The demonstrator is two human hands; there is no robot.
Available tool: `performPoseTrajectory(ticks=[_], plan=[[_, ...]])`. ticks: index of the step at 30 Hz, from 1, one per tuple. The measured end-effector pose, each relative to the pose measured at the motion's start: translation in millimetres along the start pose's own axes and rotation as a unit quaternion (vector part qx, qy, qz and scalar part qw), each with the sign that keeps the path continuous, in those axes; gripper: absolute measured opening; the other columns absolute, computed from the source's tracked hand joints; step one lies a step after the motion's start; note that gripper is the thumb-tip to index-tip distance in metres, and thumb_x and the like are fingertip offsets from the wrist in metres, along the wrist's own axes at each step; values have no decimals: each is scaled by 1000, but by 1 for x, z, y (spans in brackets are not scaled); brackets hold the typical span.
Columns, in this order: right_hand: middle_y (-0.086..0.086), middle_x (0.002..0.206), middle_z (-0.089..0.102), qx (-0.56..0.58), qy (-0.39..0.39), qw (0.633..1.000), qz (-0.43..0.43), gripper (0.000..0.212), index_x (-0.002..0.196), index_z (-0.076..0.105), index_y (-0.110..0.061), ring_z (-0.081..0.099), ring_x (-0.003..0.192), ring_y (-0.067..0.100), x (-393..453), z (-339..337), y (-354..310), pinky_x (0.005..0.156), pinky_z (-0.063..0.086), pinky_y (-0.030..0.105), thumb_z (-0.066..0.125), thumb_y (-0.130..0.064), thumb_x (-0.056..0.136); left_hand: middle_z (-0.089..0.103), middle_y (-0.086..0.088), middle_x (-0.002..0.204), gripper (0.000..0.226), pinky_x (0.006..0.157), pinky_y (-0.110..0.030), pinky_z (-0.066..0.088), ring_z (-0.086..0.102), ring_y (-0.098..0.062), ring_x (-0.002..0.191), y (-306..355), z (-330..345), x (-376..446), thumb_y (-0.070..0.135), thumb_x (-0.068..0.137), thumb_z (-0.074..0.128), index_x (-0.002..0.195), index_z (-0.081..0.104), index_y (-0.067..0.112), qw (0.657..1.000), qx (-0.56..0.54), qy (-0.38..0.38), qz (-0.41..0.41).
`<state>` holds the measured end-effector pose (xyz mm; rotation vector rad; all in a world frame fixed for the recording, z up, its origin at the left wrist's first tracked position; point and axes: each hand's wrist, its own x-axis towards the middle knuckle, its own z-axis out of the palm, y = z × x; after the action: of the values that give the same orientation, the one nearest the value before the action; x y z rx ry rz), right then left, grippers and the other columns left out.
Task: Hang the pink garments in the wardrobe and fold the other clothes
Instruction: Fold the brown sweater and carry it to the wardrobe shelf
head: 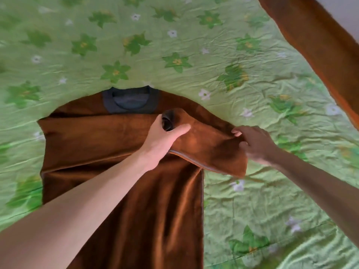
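Evidently both hands hold the brown shirt (120, 191): left hand (165, 140) grips its sleeve (204, 144), right hand (254, 142) pinches the shoulder edge, folding inward.

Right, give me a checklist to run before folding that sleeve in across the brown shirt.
1. Left hand holds the sleeve of the brown velvety shirt with the dark grey collar: ok, fingers curl round the cuff end.
2. Right hand pinches the sleeve's outer edge: ok.
3. Shirt body lies flat on the green flower-print bedsheet: ok, though its lower part shows long wrinkles.
4. Collar lies flat and centred at the top: ok.
5. Opposite sleeve already folded in: cannot tell, the left forearm covers part of that side.
6. Garment is not pink, so it gets folded: ok.
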<state>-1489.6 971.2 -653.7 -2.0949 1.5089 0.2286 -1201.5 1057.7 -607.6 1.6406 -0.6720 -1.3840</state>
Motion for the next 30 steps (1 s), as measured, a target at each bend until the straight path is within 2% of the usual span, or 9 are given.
performPoseTrajectory(ticks=[3,5,8,13,17,21,24,28,30], plan=[[0,147,54,-39,-24,999,7,69,150,46,-29,38,138,30,14,3,-19,114,28,47,35,-39,83,72,11,115,39,87,-9,50,67,1,105,-2,-39,-1,26,92,79,128,66,20,993,63,73,60],[4,147,52,-66,-12,998,-3,56,152,43,-33,38,137,33,24,10,-27,113,30,49,43,-42,97,72,12,114,29,91,-12,49,66,1,104,-1,-61,-4,32,96,75,123,68,22,987,67,118,81],[10,148,45,-101,15,995,-16,49,153,44,-36,33,139,35,35,17,-39,115,30,52,48,-42,104,73,11,104,14,82,-11,49,68,2,94,2,-98,-6,32,102,67,111,70,21,979,69,159,105],[8,141,54,-146,46,982,-107,32,133,59,-20,38,136,34,49,22,-59,114,26,49,54,-32,104,71,11,95,7,69,-6,47,67,10,79,-1,-153,-4,23,105,63,101,69,23,970,80,187,136],[3,111,70,-62,27,993,-92,27,120,55,-22,59,113,31,56,16,-89,110,31,46,66,-32,97,69,13,90,9,67,-4,46,65,15,73,-11,-190,3,20,102,67,102,71,13,953,101,236,163],[-3,107,69,86,65,993,-49,28,119,61,-25,64,102,23,64,9,-118,96,48,42,71,-26,94,70,11,84,11,66,-6,45,63,14,69,-23,-233,10,22,98,73,95,73,12,938,114,282,165],[1,99,67,93,82,991,-45,29,116,62,-25,62,90,27,71,2,-145,81,43,35,57,-37,90,71,3,88,10,70,-14,48,64,7,73,-32,-263,12,23,97,75,96,74,12,930,131,303,162],[6,90,67,61,103,989,-89,38,115,65,-18,60,79,25,86,-1,-180,76,41,34,46,-35,86,71,-6,95,13,80,-30,48,65,-20,89,-45,-296,18,22,103,66,98,70,11,931,135,311,134],[6,94,68,44,121,986,-103,34,116,66,-16,57,84,22,95,3,-195,85,46,39,48,-29,90,70,-7,95,18,80,-32,48,65,-22,89,-51,-310,22,25,104,64,97,70,9,930,149,317,113]])
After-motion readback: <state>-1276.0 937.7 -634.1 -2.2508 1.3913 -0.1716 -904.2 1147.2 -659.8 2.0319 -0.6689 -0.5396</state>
